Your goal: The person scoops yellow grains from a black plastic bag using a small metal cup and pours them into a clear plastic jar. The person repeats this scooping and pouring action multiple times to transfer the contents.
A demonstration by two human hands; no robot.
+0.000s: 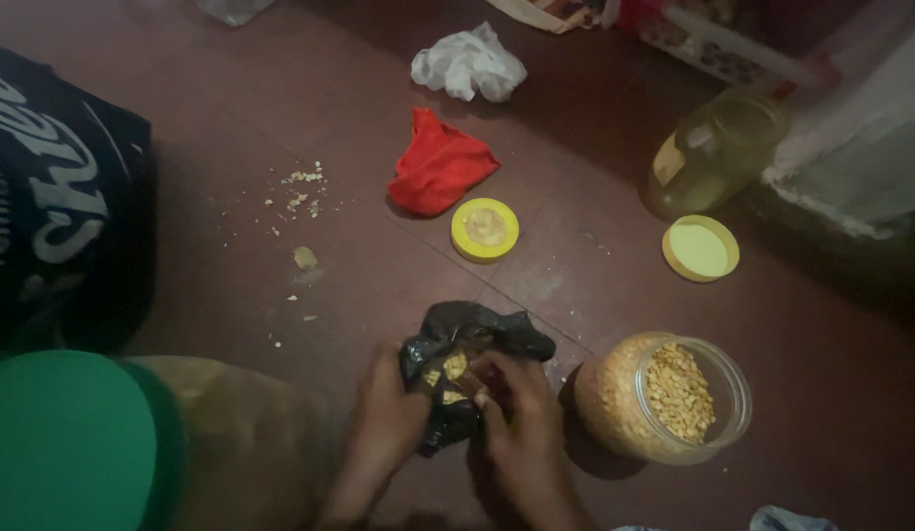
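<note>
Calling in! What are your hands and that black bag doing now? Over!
Left hand and right hand both gripping black bag, yellow grains showing inside. Open jar of grains right beside it. Nothing blocking.

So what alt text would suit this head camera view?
Two hands, left hand and right hand, hold a black plastic bag of yellow grains over a reddish floor, beside an open jar of the same grains.

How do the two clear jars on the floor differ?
The near jar, beside the right hand, holds a heap of yellow split grains; the far jar shows no grains, only a yellowish tint. The near jar looks wider and squatter, the far jar taller. Both are clear and lidless.
</note>
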